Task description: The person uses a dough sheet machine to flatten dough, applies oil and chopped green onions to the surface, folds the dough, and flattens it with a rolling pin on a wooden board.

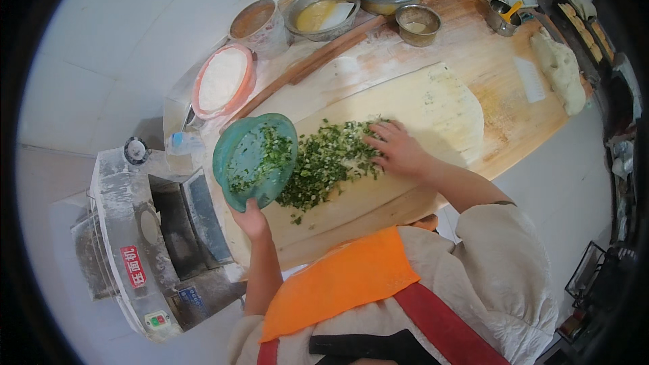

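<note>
1. Two hands of ours are busy: our left hand [253,222] grips the near rim of a tilted green bowl [222,162], some greens inside.
2. Our right hand [400,151], half open with fingers loosely bent, touches chopped greens [326,159].
3. Between our hands, these cover part of a pale dough sheet [449,101].
4. Beyond both, we have a rolling pin [312,65] on the surface [463,34].

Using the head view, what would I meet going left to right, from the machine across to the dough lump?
Flour-dusted machine → green bowl → chopped greens → right hand → metal cup → dough lump.
</note>
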### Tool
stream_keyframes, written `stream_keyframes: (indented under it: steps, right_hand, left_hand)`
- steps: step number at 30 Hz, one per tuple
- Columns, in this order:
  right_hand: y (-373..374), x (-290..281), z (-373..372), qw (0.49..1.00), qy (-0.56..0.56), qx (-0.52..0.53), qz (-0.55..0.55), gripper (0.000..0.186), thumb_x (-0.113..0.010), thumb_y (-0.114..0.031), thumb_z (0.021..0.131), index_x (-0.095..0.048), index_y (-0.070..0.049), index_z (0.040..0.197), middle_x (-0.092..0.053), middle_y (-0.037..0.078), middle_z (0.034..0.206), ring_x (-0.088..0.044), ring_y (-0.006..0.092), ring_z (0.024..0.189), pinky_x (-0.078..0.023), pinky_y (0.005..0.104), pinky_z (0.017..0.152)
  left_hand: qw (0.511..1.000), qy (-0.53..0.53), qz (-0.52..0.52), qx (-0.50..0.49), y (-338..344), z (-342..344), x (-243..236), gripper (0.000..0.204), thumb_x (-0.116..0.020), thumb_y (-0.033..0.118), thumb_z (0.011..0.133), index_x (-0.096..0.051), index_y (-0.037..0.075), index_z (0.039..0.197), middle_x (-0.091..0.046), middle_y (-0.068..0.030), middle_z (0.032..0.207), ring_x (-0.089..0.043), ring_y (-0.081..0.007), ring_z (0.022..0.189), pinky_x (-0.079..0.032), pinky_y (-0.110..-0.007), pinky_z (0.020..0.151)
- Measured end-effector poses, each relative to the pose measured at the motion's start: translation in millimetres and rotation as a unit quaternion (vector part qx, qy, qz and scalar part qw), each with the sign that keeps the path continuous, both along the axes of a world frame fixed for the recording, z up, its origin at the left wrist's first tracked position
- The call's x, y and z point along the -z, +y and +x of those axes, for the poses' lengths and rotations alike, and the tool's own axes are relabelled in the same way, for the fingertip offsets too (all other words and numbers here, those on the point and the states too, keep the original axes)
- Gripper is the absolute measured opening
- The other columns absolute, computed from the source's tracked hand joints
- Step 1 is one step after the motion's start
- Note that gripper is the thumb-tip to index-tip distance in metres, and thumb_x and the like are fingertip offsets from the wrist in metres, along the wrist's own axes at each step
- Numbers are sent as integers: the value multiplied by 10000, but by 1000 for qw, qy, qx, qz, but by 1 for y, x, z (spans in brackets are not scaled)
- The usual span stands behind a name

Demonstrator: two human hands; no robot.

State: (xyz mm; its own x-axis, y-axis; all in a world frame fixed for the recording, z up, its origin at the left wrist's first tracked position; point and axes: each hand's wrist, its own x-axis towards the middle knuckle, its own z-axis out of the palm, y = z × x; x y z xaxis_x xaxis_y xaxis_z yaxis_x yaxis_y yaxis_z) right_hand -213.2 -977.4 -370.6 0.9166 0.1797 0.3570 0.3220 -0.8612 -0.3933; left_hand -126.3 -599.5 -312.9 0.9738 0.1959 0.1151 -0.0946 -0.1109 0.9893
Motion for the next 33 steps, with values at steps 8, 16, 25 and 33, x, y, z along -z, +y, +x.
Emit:
stream_keyframes:
  steps: [8, 16, 25, 33]
  right_hand:
    - [-21, -35, -5, 978, -143, 10, 151, 387, -677, -21, 724, -590, -22, 1101, -553, 194, 1260, -480, 366, 1241, -399, 483, 1039]
    - [63, -33, 65, 973, -121, 79, 178, 459, -635, -108, 794, -521, 35, 1215, -537, 247, 1213, -493, 431, 1147, -397, 482, 1018]
    - [89, -46, 73, 952, -115, -199, 203, 330, -555, -57, 774, -604, -10, 1098, -582, 170, 1149, -524, 357, 1107, -388, 462, 1015]
    - [36, -33, 43, 976, 62, -5, 208, 189, -652, -136, 761, -616, -15, 902, -610, 176, 993, -587, 361, 956, -479, 435, 829]
  left_hand:
    - [991, 15, 127, 50, -110, -38, -21, 750, -439, -107, 785, -239, 20, 1497, -385, -186, 1450, -405, -272, 1310, -312, -338, 1084]
    - [974, -55, 219, 36, -165, -45, -36, 752, -434, -109, 760, -270, 11, 1484, -427, -215, 1425, -448, -288, 1288, -337, -339, 1065]
    - [966, -84, 242, 40, -153, -41, -38, 709, -435, -112, 749, -328, -37, 1446, -476, -233, 1379, -504, -300, 1228, -377, -338, 1035]
    - [933, -182, 302, 77, -127, -44, -38, 649, -480, -93, 813, -302, -84, 1437, -442, -276, 1391, -489, -345, 1249, -386, -379, 1038]
